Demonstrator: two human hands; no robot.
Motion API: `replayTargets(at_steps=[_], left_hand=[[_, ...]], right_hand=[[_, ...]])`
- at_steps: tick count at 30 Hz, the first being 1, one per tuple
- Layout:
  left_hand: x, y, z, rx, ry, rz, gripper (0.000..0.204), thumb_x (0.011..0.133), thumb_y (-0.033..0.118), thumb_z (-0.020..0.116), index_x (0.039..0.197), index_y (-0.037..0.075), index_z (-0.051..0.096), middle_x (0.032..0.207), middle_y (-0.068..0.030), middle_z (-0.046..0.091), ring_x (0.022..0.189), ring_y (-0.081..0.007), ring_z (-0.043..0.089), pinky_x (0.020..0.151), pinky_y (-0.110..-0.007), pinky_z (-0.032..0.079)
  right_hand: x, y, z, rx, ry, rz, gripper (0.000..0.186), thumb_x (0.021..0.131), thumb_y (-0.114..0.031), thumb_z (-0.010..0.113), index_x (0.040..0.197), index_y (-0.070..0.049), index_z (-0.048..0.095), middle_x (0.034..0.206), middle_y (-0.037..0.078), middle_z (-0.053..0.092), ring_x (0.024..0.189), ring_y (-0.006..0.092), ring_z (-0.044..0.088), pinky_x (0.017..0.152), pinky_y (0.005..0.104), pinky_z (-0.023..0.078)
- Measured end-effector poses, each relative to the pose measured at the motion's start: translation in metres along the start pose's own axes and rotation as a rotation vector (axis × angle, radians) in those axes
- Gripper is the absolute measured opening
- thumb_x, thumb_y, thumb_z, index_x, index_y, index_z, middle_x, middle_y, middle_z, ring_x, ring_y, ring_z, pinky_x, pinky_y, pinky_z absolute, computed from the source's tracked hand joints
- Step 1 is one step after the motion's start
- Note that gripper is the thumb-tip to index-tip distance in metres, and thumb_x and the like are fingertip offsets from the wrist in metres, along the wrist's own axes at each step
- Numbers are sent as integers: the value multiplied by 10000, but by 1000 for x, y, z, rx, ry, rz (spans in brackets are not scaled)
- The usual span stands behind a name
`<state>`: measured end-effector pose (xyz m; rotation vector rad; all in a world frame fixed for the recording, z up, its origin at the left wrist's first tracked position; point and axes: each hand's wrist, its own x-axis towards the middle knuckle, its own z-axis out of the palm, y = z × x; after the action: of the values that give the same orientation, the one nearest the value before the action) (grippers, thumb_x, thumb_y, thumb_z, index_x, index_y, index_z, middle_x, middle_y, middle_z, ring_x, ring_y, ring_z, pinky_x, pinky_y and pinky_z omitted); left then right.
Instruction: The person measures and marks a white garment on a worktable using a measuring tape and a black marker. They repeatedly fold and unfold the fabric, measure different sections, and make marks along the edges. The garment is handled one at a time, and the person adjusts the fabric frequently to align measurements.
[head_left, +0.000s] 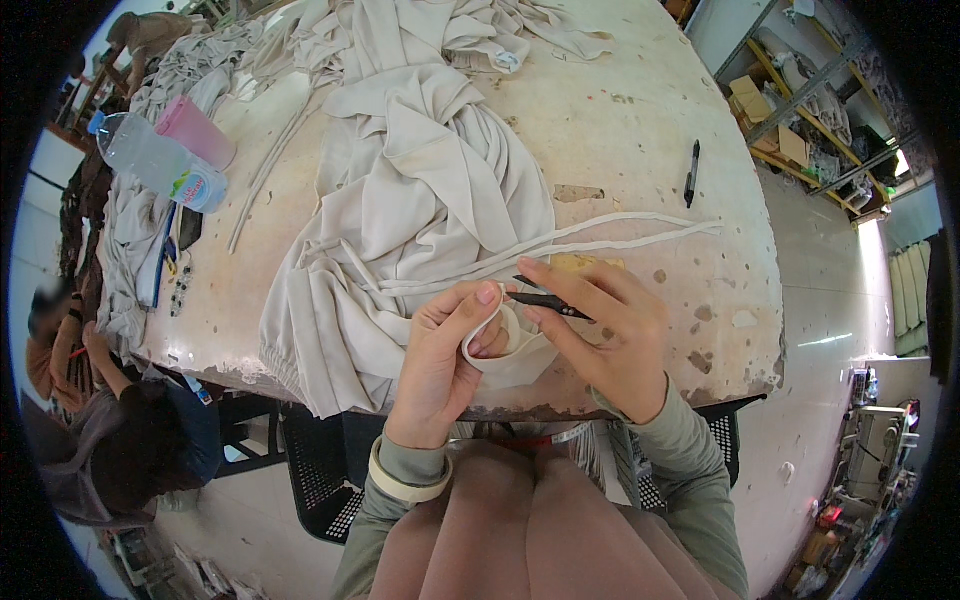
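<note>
My left hand (440, 355) pinches the edge of a curled cream fabric piece (522, 362), which loops around its fingers above the table's near edge. Black thread snips (552, 303) sit in my right hand (618, 335), between thumb and fingers. Their two blades stand apart and point left, with the tips close beside the pinched fabric edge; whether they touch it I cannot tell. Beyond my hands lies a heaped cream garment (420, 180) with an elastic-looking gathered edge at its near left. Two pale fabric cords (610, 228) stretch from it to the right.
A worn, stained table (640, 130) carries a black pen (692, 172) on the right. At left are a plastic bottle (150, 160), a pink cup (197, 132) and more grey fabric (130, 240). A seated person (130, 440) works at the left side; shelves (800, 110) stand at right.
</note>
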<state>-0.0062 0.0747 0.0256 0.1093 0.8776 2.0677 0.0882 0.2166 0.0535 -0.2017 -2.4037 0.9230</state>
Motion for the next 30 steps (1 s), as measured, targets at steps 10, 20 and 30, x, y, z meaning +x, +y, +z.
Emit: replayTargets(at_steps=[10,20,30], left_hand=[[-5,5,3,316,114,117,156,847,117,695,903,-28,684,661,30,553,574,-27,405,520,-185,284],[-11,3,3,490,149,195,150,831,101,710,900,-29,683,701,0,607,602,-23,455,517,-177,326],[-4,3,-2,439,116,158,164,832,101,712,926,-30,678,804,-21,651,675,-31,519,579,-160,395]], right_hand=[[-3,-4,-4,-274,35,-233,435,698,-87,747,1123,-160,682,751,25,586,634,196,569,566,304,461],[-4,7,8,235,-123,121,389,751,-85,732,1134,-91,663,824,68,643,649,150,566,575,271,446],[-16,-1,5,-294,44,-171,417,725,-116,745,1134,-156,675,753,17,584,598,167,542,536,281,440]])
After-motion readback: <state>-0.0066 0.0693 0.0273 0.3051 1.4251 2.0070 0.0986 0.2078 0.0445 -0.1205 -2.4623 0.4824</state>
